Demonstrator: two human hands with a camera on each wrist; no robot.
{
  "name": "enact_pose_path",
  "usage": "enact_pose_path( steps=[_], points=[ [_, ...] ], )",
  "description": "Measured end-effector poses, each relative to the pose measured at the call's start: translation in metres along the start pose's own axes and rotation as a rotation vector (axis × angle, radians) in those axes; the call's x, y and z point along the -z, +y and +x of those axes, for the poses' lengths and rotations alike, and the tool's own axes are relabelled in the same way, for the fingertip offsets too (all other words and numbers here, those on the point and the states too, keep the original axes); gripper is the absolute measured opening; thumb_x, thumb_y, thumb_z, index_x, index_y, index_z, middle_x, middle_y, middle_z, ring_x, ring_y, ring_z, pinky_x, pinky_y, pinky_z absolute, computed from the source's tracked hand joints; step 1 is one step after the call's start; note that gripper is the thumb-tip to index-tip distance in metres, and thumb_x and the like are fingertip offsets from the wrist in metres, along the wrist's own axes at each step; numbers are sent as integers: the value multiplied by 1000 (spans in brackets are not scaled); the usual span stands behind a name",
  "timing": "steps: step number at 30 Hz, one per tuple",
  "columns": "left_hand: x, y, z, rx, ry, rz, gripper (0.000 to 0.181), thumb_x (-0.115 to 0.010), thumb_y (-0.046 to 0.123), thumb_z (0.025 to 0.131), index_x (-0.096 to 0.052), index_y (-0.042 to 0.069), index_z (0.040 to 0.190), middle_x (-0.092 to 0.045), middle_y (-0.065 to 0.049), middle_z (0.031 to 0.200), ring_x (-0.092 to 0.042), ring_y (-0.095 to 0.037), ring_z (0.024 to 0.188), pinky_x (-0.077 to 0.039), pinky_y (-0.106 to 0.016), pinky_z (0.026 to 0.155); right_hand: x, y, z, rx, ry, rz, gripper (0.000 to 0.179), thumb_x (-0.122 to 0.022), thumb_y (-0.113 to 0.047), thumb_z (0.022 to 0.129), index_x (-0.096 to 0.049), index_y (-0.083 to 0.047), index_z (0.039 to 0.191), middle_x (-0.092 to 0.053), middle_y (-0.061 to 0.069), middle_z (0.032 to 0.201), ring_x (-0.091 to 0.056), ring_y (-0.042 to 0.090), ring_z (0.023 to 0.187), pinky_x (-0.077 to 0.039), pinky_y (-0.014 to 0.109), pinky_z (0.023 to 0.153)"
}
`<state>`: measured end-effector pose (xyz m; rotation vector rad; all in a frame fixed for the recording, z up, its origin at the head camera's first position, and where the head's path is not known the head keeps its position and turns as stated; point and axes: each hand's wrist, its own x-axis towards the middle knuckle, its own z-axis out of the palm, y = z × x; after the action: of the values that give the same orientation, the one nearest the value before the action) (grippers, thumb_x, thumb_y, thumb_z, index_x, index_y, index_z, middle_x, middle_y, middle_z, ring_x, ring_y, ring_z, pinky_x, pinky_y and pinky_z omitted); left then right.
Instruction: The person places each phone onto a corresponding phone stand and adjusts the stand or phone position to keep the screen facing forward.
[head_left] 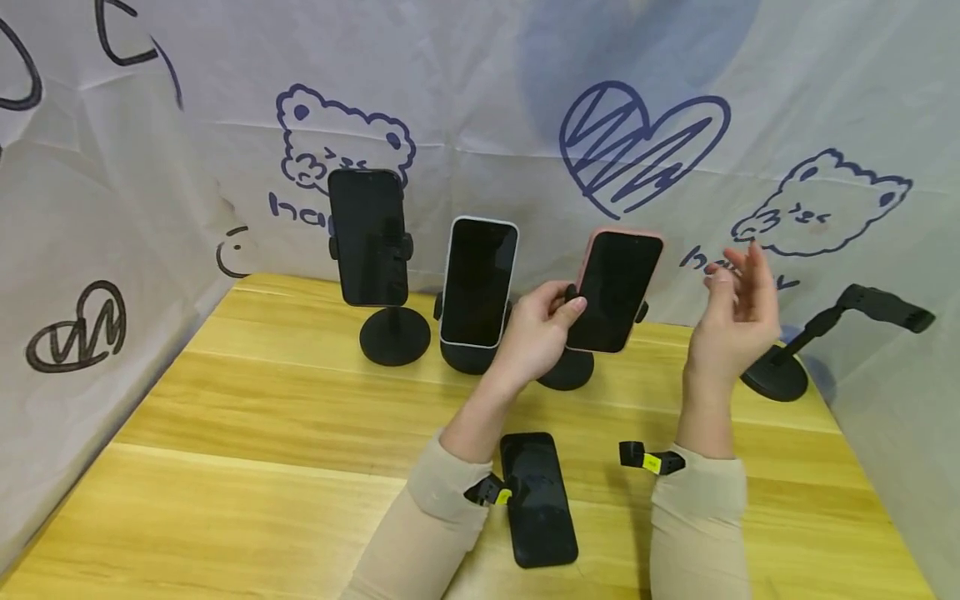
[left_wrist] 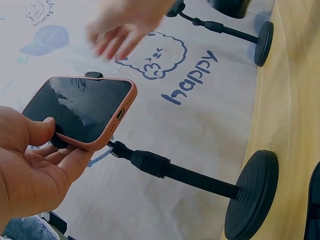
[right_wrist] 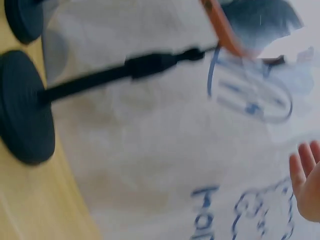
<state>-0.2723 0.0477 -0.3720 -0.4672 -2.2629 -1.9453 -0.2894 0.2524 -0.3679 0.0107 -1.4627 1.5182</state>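
A pink-cased smartphone (head_left: 618, 287) with a dark screen sits in the clamp of a black phone stand (head_left: 566, 373). My left hand (head_left: 534, 333) holds its left edge by the clamp. In the left wrist view the thumb of that left hand (left_wrist: 35, 170) lies at the edge of the phone (left_wrist: 90, 107), fingers underneath. My right hand (head_left: 735, 321) is raised to the right of the phone, apart from it, fingers loosely bent and holding nothing. The right wrist view catches only part of the right hand (right_wrist: 310, 187), with the blurred stand (right_wrist: 25, 107) across from it.
Two more phones stand in holders to the left, a black phone (head_left: 367, 237) and a white-edged phone (head_left: 480, 283). Another black phone (head_left: 538, 500) lies flat by the left sleeve. At the right is a phone stand (head_left: 776, 375) without a phone. A drawn-on white sheet (head_left: 480, 83) hangs behind.
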Motion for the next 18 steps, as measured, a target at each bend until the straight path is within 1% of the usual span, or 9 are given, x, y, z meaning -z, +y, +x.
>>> enact_pose_path(
  steps=[3,5,6,9,10,11,14,16,18],
  points=[
    [1,0,0,5,-4,-1,26,-59,17,107,-68,2,126,-61,-5,86,-56,-17,80,-42,-25,70,14,12,10,-114,177,52,31,-58,3,102,-66,-7,131,-66,7,121,-62,20,108,-51,27,99],
    [0,0,-1,6,-8,-6,26,-59,17,107,-68,2,127,-66,-6,90,-57,-17,82,-43,-25,72,28,20,18,-178,282,124,30,-57,10,99,-65,-5,124,-62,9,117,-60,20,103,-50,28,94],
    [0,0,-1,7,-10,-6,26,-59,17,107,-68,2,127,-67,-6,92,-57,-17,82,-44,-25,72,35,23,22,-211,325,153,30,-56,11,98,-64,-4,123,-60,9,115,-59,19,101,-50,27,91],
    [0,1,-2,14,-18,-4,27,-59,17,108,-67,2,129,-71,-7,99,-58,-17,86,-45,-25,76,62,33,32,-315,419,167,34,-51,15,95,-59,-6,121,-54,7,113,-53,13,97,-48,22,84],
    [0,1,-2,15,-20,0,28,-59,17,108,-67,2,130,-71,-8,101,-58,-17,86,-45,-25,76,70,37,36,-344,437,167,35,-50,15,95,-57,-7,121,-51,6,113,-51,12,97,-47,20,83],
    [0,1,-2,17,-22,6,28,-59,17,108,-67,2,130,-71,-8,102,-58,-17,87,-46,-26,77,79,40,41,-381,447,141,35,-51,14,95,-55,-9,123,-49,4,114,-49,10,99,-46,17,83],
    [1,1,-1,19,-23,15,29,-58,18,108,-67,3,131,-71,-9,105,-58,-17,90,-47,-27,80,100,48,55,-458,442,66,39,-49,11,95,-47,-13,126,-40,-1,117,-41,6,102,-40,11,82],
    [1,0,-1,18,-21,17,29,-58,18,108,-67,3,131,-71,-9,105,-58,-17,90,-47,-27,81,110,51,65,-507,414,-12,44,-47,6,98,-41,-17,135,-34,-5,122,-36,2,108,-34,10,89],
    [2,0,-1,17,-18,14,29,-59,18,108,-67,3,131,-71,-8,104,-58,-17,90,-47,-27,80,118,53,74,-545,374,-105,51,-45,0,101,-33,-21,146,-29,-9,132,-31,-1,119,-29,9,97]
  ],
)
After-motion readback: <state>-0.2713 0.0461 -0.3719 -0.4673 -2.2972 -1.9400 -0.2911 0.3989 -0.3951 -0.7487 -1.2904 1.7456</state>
